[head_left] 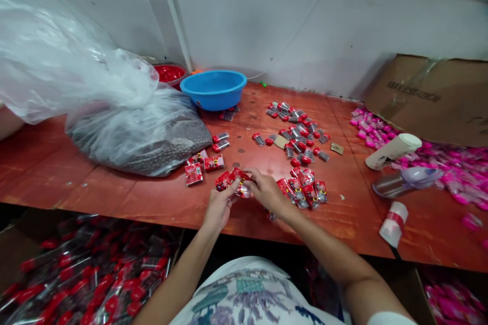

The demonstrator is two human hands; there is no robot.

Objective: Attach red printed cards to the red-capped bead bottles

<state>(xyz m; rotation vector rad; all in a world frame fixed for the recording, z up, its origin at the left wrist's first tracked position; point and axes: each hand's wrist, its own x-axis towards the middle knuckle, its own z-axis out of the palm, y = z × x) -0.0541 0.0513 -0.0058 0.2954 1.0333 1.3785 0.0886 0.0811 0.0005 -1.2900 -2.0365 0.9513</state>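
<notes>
My left hand [220, 207] and my right hand [268, 191] meet over the near edge of the reddish wooden table [114, 190]. Together they pinch a small red packet [233, 181] between their fingertips. A row of similar red packets [304, 191] lies just right of my right hand. Two more red packets [203, 168] lie to the left. Further back sits a scatter of small red-capped tubes [299, 134].
A big clear plastic bag of dark beads [133, 137] lies at the left. Behind stand a blue bowl [213, 89] and a red tub [170, 73]. Pink packets [450, 167], a white bottle [392, 151], a cardboard box [434, 96] fill the right. Below left is a bin of red-capped tubes [87, 274].
</notes>
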